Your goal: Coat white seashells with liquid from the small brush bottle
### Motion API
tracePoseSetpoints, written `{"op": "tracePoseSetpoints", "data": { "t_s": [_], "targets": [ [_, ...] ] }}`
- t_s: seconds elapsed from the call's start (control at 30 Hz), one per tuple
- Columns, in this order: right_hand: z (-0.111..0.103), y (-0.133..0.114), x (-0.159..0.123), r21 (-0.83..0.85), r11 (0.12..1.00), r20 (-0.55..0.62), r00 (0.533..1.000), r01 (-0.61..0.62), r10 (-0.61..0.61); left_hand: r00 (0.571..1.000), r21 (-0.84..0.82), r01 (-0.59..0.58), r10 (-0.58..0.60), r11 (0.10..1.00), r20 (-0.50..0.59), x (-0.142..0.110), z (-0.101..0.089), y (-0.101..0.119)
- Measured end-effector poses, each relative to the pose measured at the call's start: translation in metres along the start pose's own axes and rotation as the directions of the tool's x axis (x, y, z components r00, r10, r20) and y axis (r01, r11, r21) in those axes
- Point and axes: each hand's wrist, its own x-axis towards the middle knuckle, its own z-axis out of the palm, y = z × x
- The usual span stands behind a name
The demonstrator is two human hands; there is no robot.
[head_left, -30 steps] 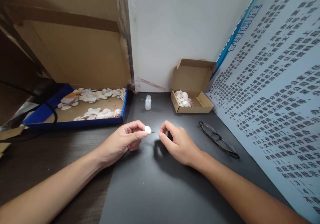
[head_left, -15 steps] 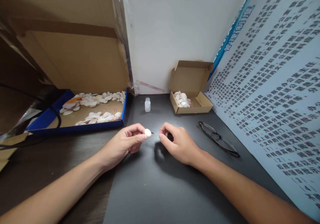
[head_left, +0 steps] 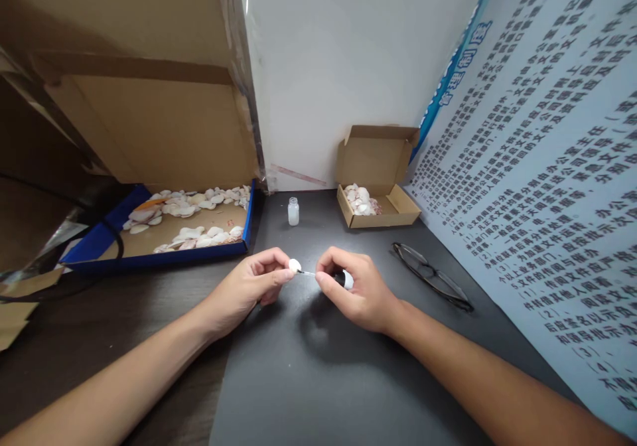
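Between the thumb and fingers of my left hand [head_left: 261, 277] is a small white shell [head_left: 294, 266], held upright. My right hand [head_left: 351, 287] is closed on a thin brush [head_left: 308, 274] with a dark tip and a pale stem. A black and white cap-like end [head_left: 344, 279] shows inside my right fingers. The brush tip meets the lower right edge of the shell, though whether it touches the face is too small to tell. Beyond my hands a small glass bottle [head_left: 293, 214] with whitish contents stands upright without a cap.
At left, a blue-edged open box [head_left: 154, 260] holds many shells. A smaller cardboard box [head_left: 383, 220] with shells stands at the back right. Folded eyeglasses [head_left: 432, 277] lie right of my right hand. A printed sheet [head_left: 537, 200] lines the right side; a dark cable [head_left: 119, 240] hangs at left.
My right hand has turned slightly, so the brush stem and cap end now show. The brush tip has come closer to the shell. My left hand has barely moved.
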Motion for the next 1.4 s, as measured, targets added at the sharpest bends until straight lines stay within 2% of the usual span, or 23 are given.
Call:
{"op": "tracePoseSetpoints", "data": {
  "t_s": [0.2,0.4,0.6,0.67,0.97,1.4],
  "targets": [
    [0.003,0.002,0.001,-0.042,0.999,0.013,1.000,-0.012,0.012,1.000,-0.008,0.012,-0.012,1.000,0.005,0.000,0.000,0.001],
    [0.004,0.009,0.004,-0.151,0.975,0.044,0.984,-0.165,0.173,0.999,-0.100,0.029,-0.031,0.995,-0.021,-0.001,0.003,0.004],
    [0.003,0.003,0.000,-0.054,0.998,-0.008,1.000,-0.027,0.027,0.999,-0.038,0.008,-0.009,0.999,-0.033,0.000,0.003,0.003],
    [0.004,0.002,-0.001,-0.045,0.999,-0.009,1.000,-0.011,0.011,1.000,-0.028,0.003,-0.004,1.000,-0.031,0.000,0.002,0.003],
    [0.007,0.007,0.002,-0.147,0.984,0.008,0.995,-0.097,0.099,0.999,-0.029,0.003,-0.005,1.000,-0.048,-0.001,0.003,0.004],
    [0.008,0.007,0.002,-0.128,0.983,0.016,0.990,-0.135,0.138,0.999,-0.031,0.003,-0.004,0.999,-0.032,-0.001,0.002,0.002]
  ]
}}
